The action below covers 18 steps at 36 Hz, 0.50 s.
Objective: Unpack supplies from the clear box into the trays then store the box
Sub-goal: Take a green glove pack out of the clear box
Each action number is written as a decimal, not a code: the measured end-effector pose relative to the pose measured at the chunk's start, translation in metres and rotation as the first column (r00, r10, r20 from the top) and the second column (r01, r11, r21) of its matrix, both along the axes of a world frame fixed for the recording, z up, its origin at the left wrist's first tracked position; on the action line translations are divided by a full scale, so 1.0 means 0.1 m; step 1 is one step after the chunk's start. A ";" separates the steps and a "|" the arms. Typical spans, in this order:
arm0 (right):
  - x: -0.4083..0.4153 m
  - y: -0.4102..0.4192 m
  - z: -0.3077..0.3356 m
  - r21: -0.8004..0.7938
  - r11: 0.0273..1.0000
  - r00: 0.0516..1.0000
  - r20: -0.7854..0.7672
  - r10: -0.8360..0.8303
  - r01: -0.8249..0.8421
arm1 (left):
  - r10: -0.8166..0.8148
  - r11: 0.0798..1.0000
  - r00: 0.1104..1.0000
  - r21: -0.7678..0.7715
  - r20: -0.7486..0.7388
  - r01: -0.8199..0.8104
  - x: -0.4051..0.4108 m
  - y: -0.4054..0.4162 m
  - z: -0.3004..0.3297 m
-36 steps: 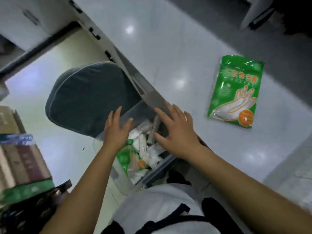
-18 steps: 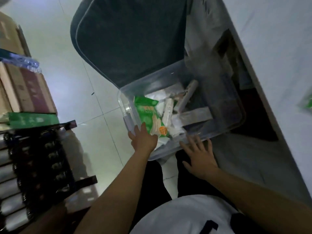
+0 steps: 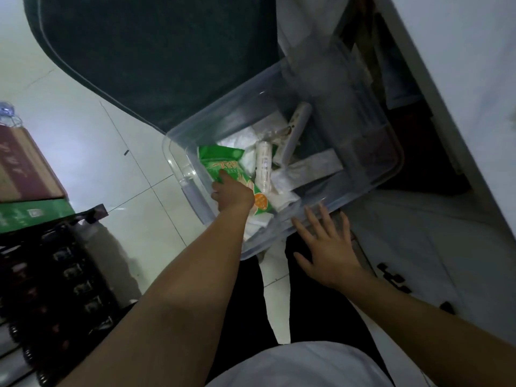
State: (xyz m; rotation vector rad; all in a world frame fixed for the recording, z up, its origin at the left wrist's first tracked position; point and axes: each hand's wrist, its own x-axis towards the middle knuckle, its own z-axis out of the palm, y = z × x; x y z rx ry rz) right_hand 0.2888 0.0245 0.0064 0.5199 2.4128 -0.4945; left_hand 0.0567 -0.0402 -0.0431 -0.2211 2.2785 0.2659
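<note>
A clear plastic box (image 3: 178, 160) sits low in front of me, partly under the white table. Inside lie a green glove packet (image 3: 223, 160), a white tube (image 3: 264, 163), a pale stick-shaped item (image 3: 296, 129) and white wrapped supplies (image 3: 282, 188). My left hand (image 3: 231, 191) reaches down into the box and rests on the green packet, fingers curled at its lower edge. My right hand (image 3: 326, 247) is spread flat, fingers straight, with its fingertips at the box's near rim.
A dark grey chair seat (image 3: 156, 54) stands behind the box. The white table edge (image 3: 446, 88) runs down the right. Stacked cartons (image 3: 25, 174) and a dark rack (image 3: 55, 289) fill the left. White floor tiles (image 3: 92, 141) lie between.
My view dropped from the tabletop to the box below. My left hand moved from the rim into the box onto the green packet. My right hand withdrew to the near rim.
</note>
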 end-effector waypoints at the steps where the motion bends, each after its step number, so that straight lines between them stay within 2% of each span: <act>1: 0.01 -0.02 -0.01 0.002 1.000 1.000 -0.016 -0.004 0.004 | 0.016 1.000 1.000 0.014 -0.016 -0.016 0.00 0.01 -0.04; 5: 0.04 -0.02 -0.04 0.020 1.000 0.999 -0.043 0.013 -0.012 | 0.183 0.981 0.982 0.080 -0.055 -0.178 -0.06 0.05 -0.15; 10: 0.07 0.00 -0.05 0.008 1.000 0.998 -0.057 0.010 -0.009 | 0.364 0.908 0.931 0.238 -0.037 -0.345 -0.13 -0.01 -0.24; 14: 0.06 0.04 -0.05 -0.003 1.000 0.999 -0.014 0.030 -0.030 | 0.304 0.908 0.949 0.324 -0.077 -0.265 -0.20 -0.16 -0.16; 18: -0.03 0.09 0.03 -0.021 0.999 0.998 0.045 0.032 -0.031 | 0.185 0.898 0.983 0.410 -0.017 -0.162 -0.12 -0.30 0.24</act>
